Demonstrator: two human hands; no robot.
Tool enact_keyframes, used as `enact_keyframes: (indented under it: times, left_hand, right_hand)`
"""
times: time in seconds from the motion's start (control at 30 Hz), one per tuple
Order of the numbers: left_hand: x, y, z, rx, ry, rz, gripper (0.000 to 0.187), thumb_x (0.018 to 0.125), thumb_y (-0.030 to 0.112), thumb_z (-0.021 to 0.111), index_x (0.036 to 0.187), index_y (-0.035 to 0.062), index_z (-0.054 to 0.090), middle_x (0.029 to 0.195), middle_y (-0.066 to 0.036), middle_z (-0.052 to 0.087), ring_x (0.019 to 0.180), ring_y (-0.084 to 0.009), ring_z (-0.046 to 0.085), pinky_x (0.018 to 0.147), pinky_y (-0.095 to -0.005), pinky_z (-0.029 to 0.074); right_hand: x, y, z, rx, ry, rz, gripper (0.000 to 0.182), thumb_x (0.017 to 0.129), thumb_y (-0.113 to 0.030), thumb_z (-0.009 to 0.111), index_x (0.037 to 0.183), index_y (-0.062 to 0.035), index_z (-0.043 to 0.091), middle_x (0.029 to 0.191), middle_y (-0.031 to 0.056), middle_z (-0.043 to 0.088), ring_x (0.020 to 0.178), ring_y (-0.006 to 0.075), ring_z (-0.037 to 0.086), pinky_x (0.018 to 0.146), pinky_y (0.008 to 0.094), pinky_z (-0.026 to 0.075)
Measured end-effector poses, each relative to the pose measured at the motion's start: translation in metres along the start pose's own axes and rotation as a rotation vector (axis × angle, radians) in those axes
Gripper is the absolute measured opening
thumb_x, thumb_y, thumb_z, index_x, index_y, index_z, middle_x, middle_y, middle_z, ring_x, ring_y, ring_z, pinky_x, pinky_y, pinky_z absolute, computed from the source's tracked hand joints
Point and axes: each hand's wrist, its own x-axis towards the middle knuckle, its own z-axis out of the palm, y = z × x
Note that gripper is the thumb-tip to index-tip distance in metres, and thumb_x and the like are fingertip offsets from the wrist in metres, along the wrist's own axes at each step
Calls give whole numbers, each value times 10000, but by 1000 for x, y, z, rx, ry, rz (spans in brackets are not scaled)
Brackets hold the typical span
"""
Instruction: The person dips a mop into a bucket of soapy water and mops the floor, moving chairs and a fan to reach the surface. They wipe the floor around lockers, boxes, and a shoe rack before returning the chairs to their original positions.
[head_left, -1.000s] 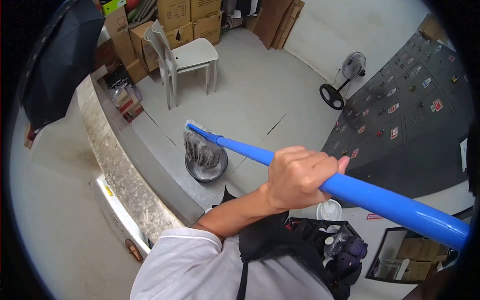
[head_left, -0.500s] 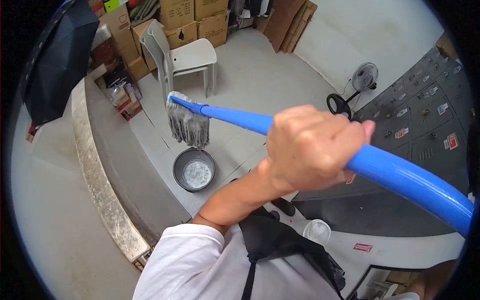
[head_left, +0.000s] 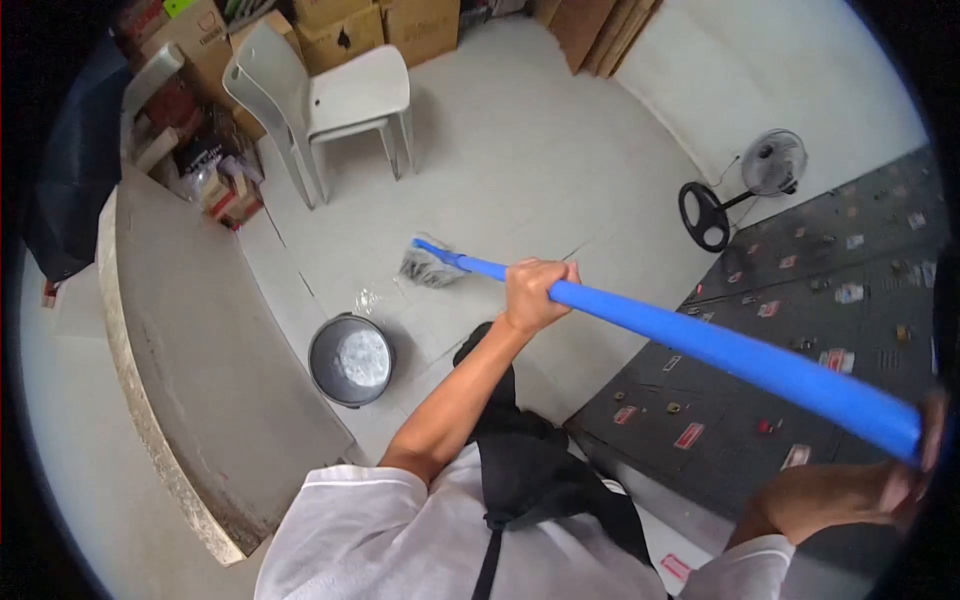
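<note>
My left hand (head_left: pixel 537 295) is wrapped round the middle of a blue mop handle (head_left: pixel 700 343). At the right edge my right hand (head_left: pixel 912 470) grips the handle's upper end, partly in the dark rim of the view. The grey mop head (head_left: pixel 430 265) is down on the floor at the far end of the handle. Left of and nearer than the mop head stands a dark grey bucket (head_left: pixel 318 362) holding foamy water. A small wet patch (head_left: pixel 368 299) shows on the floor just beyond the bucket.
White stacked chairs (head_left: pixel 360 88) stand beyond the bucket, before cardboard boxes (head_left: pixel 420 28). A fan (head_left: pixel 772 165) is by the right wall, near grey lockers (head_left: pixel 740 375). A curved counter (head_left: pixel 125 340) runs along the left, with a dark umbrella (head_left: pixel 75 170) behind it.
The mop head has come down from above the bucket onto the floor, to its right. My left hand is lower and farther away. My right hand has come into view on the handle's end.
</note>
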Motion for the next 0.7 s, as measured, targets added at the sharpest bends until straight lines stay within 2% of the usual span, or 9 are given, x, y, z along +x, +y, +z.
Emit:
enact_keyframes:
  times: [0.03,0.07,0.13,0.2,0.27,0.4,0.47,0.67,0.7]
  left_hand:
    - [-9,-14,27,-58,-67,-60,330,671,63,628,441,79,392,405,-81,397,334,-248,400,366,-326,311]
    - [-14,-25,52,-122,-135,-111,331,682,74,623,443,78,394,411,-83,406,345,-253,417,374,-336,321]
    - [-14,-32,104,-202,-298,-223,301,696,83,607,464,69,416,440,-88,442,394,-262,462,423,-348,365]
    - [-17,-35,169,-340,-328,-262,260,688,98,617,493,61,447,472,-97,475,443,-267,500,476,-356,395]
    - [-14,-31,228,-314,-413,-329,227,686,116,617,523,57,472,501,-104,499,490,-278,523,506,-371,402]
    - [-3,-24,331,-414,-487,-348,200,675,122,616,532,65,488,503,-109,498,503,-289,530,505,-380,402]
    - [13,-19,372,-434,-622,-324,177,659,134,619,545,67,501,508,-110,504,520,-301,534,512,-392,404]
    - [43,-26,501,-577,-677,-396,154,621,178,632,587,72,525,544,-109,534,562,-314,556,536,-407,416]
    - [52,-35,519,-593,-690,-393,154,621,178,632,587,72,525,544,-109,534,562,-314,556,536,-407,416]
  right_hand:
    - [-7,17,-35,-42,7,37,232,771,-245,540,659,-67,441,615,10,452,543,76,444,589,243,383]
    - [-30,15,-76,-225,51,67,233,786,-231,470,720,-8,454,751,52,480,662,89,474,670,235,381]
    - [-105,-26,-169,-1190,76,132,348,814,-205,332,843,109,479,1023,134,536,900,114,536,833,218,377]
    - [-71,4,-187,-638,191,138,312,807,-215,367,811,79,473,953,113,520,836,108,518,789,222,377]
    - [-36,35,-210,-364,263,112,281,799,-224,402,779,49,466,882,92,505,772,102,499,745,225,377]
    - [-5,53,-269,-306,351,90,243,783,-243,472,715,-11,453,740,50,474,644,91,463,656,233,377]
    - [4,55,-298,-303,374,75,239,775,-253,507,683,-41,446,670,29,458,579,85,445,612,237,377]
    - [41,76,-365,-370,485,37,290,752,-282,612,588,-131,427,457,-34,412,387,67,390,480,248,377]
    - [53,83,-375,-391,521,-73,282,744,-270,617,585,-132,429,449,-36,415,377,63,402,462,225,383]
